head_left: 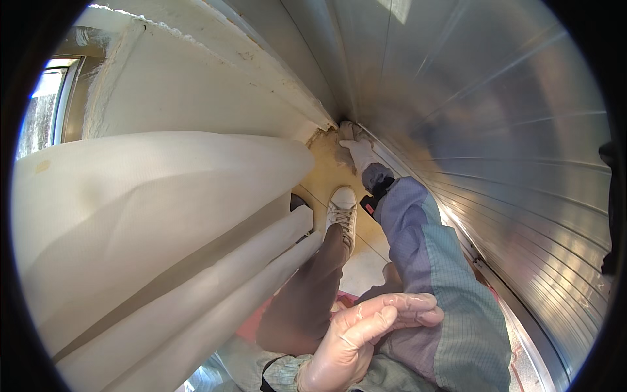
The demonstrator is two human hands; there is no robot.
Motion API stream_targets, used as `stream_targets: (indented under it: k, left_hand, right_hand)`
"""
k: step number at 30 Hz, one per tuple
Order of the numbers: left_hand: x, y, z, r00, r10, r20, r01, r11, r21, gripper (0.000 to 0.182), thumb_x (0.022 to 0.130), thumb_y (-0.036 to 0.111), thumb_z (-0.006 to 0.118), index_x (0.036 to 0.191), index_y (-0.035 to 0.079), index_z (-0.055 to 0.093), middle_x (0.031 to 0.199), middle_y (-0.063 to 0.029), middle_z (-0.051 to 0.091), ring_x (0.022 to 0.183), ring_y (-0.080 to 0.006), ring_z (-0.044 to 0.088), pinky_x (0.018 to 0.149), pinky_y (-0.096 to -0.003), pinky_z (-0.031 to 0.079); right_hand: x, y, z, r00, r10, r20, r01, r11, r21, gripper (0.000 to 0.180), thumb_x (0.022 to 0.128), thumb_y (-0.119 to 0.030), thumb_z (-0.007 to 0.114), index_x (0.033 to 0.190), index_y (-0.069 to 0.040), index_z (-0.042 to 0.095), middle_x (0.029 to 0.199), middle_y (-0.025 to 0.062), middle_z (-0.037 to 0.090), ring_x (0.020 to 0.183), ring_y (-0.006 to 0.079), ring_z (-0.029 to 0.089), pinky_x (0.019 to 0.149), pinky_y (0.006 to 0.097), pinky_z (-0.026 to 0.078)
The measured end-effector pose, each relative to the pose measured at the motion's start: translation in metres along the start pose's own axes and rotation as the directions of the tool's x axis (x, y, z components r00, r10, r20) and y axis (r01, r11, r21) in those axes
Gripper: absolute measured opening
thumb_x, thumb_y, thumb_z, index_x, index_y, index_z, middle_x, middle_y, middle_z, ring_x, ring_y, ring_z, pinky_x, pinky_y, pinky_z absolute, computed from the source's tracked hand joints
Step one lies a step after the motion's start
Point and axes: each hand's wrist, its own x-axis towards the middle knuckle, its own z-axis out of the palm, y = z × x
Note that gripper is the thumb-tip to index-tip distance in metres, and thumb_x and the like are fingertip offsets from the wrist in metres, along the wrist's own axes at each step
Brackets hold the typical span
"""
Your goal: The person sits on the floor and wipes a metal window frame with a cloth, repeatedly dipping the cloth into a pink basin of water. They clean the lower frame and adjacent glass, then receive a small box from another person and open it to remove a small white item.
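Observation:
My right hand (361,151), in a pale thin glove, reaches far down to the floor at the narrow corner. Its fingers rest on a crumpled grey-brown cloth (347,131), with the thumb out to the side; part of the grip is hidden. A wet-looking brownish patch marks the tan tiled floor (327,153) beside it. Close to my body, my left hand (365,338) wears a translucent glove. Its fingers lie together and the thumb is bent towards them, with nothing visible in the hand. It overlaps my right sleeve (441,294) in the view.
Large folds of white sheet material (161,196) fill the left side. A shiny ribbed metal panel (514,147) rises on the right, above a metal floor track (509,289). Behind the sheet stands a rough-edged cream panel (196,83). My white shoe (342,208) is on the tiles.

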Motion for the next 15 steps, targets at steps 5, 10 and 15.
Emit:
stream_targets:
  k: [5, 10, 15]
  left_hand:
    - [0.001, 0.001, -0.003, 0.999, 0.014, 0.05, -0.011, 0.998, -0.056, 0.05, 0.099, 0.028, 0.044, 0.125, -0.015, 0.052, 0.122, -0.0276, 0.059, 0.121, -0.0353, 0.055, 0.111, -0.045, 0.034]
    - [-0.001, -0.001, -0.003, 0.999, -0.008, 0.033, 0.009, 1.0, -0.024, 0.05, 0.099, 0.028, 0.043, 0.125, -0.014, 0.052, 0.122, -0.0271, 0.06, 0.121, -0.0347, 0.055, 0.111, -0.0451, 0.034]
    - [0.003, -0.003, 0.004, 0.999, 0.006, 0.041, -0.007, 1.0, 0.017, 0.049, 0.1, 0.028, 0.043, 0.125, -0.013, 0.053, 0.121, -0.0243, 0.061, 0.121, -0.0332, 0.055, 0.11, -0.0442, 0.035]
  right_hand:
    - [-0.009, -0.008, -0.023, 0.966, 0.159, 0.205, -0.212, 0.939, 0.272, 0.017, 0.083, -0.012, 0.068, 0.09, 0.002, 0.064, 0.079, 0.0153, 0.068, 0.059, 0.0239, 0.066, 0.047, 0.0348, 0.052]
    - [-0.023, 0.002, -0.016, 0.992, 0.113, -0.063, -0.105, 0.988, 0.116, 0.02, 0.081, -0.014, 0.07, 0.091, 0.002, 0.064, 0.081, 0.0129, 0.068, 0.062, 0.0243, 0.067, 0.054, 0.0331, 0.053]
    - [-0.028, -0.014, -0.012, 1.0, 0.031, -0.003, -0.029, 0.977, 0.212, 0.029, 0.076, -0.013, 0.073, 0.099, 0.003, 0.062, 0.082, 0.0109, 0.067, 0.068, 0.0201, 0.065, 0.065, 0.0307, 0.052]
